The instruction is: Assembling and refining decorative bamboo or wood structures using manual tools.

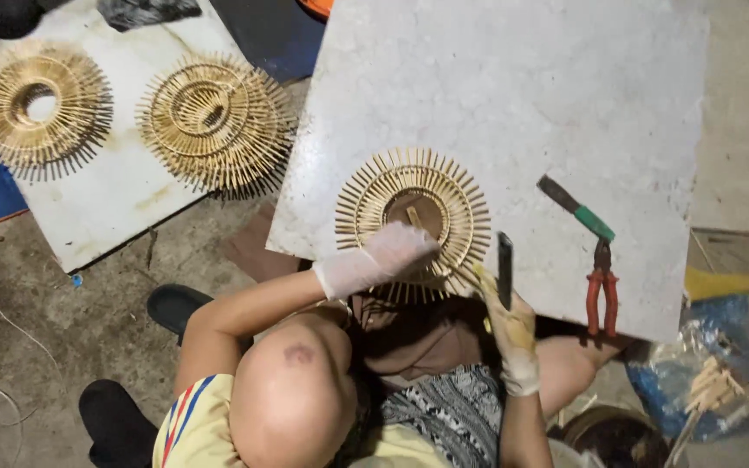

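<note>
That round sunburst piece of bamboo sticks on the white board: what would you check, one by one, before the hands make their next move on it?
1. Sunburst piece lies flat on the white board: ok.
2. Left hand rests on the piece, steadying it: ok.
3. Right hand holds the dark flat tool: ok; how firmly, cannot tell.
4. Piece sits close to the board's near edge: not ok.
5. Red-handled pliers and green-handled tool lie apart from the piece: ok.
6. Sticks under the left hand undamaged: cannot tell.
</note>
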